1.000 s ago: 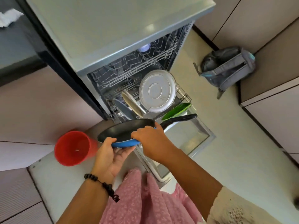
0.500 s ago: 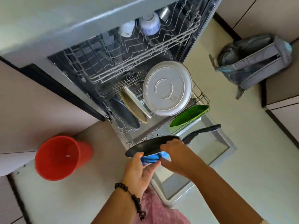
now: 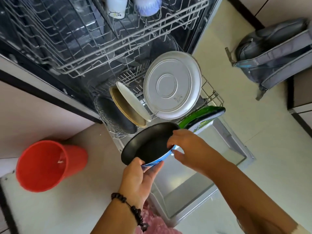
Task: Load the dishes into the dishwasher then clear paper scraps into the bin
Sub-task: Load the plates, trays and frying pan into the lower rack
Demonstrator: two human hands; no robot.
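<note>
The open dishwasher [image 3: 108, 53] is the anchor of the scene: its door [image 3: 194, 188] lies flat toward the person, and both racks are exposed for loading. The upper rack [image 3: 94, 48] holds two cups [image 3: 116, 6] upside down at its far end, presumably so that water runs off. In the pulled-out lower rack [image 3: 212, 97], below and in front of the upper one, the dishes stand on edge between the tines: a big grey round plate [image 3: 172, 85] toward the rack's right, a white plate [image 3: 133, 102] and a tan plate [image 3: 125, 108] leaning beside it, a dark plate [image 3: 116, 115] at the left end, and a green dish [image 3: 200, 115] at the front right corner. Left of the dishwasher a red bin [image 3: 43, 166] stands on the floor, mouth open, ready for the paper scraps; right of it a grey backpack [image 3: 273, 53] lies against the cabinets. The frying pan [image 3: 150, 142], black inside and blue outside, hangs tilted just above the front edge of the lower rack, over the door; its handle cannot be made out. The left hand [image 3: 140, 178] grasps the near rim, thumb over the edge and fingers beneath. The right hand [image 3: 190, 149] pinches the right rim, probably to turn the pan on edge for a free slot.
</note>
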